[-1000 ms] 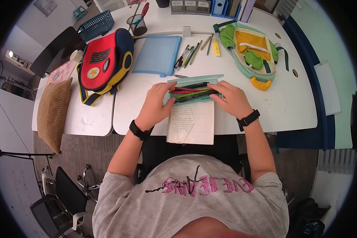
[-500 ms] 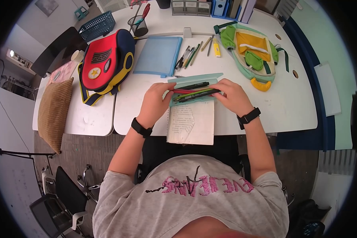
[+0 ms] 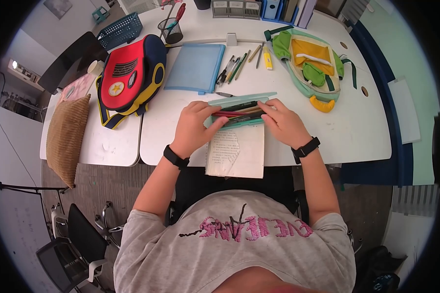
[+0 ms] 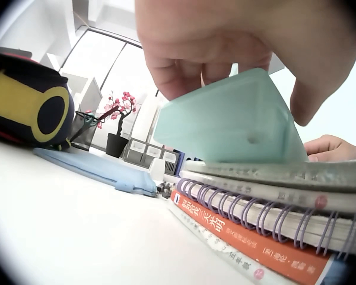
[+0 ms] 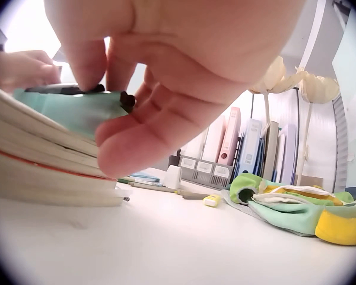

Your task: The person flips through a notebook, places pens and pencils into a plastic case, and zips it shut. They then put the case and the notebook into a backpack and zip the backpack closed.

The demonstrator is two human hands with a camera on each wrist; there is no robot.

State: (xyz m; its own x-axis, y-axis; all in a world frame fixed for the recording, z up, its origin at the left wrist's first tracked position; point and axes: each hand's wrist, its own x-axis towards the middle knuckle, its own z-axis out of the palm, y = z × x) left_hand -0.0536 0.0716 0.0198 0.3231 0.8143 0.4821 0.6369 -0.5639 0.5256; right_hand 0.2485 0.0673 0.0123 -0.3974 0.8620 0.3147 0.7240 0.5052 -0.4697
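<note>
- Step: pencil case (image 3: 239,113), mint green, packed w/ pens, lies open on top of book stack (image 3: 235,150) at desk (image 3: 352,127) front edge.
- L hand (image 3: 194,128) pinches case's left end, thumb under, fingers on top.
- R hand (image 3: 283,123) pinches right end, fingertips pressing pens flat.
- Next, prob: fold lid (image 3: 244,97) over & snap shut; needs pens kept level so none jams the seam.

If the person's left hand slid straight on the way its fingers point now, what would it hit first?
Probably the right hand. The left hand grips one end of the green pencil case, fingers pointing along it toward the other end, which the right hand holds. Depth is hard to judge.
</note>
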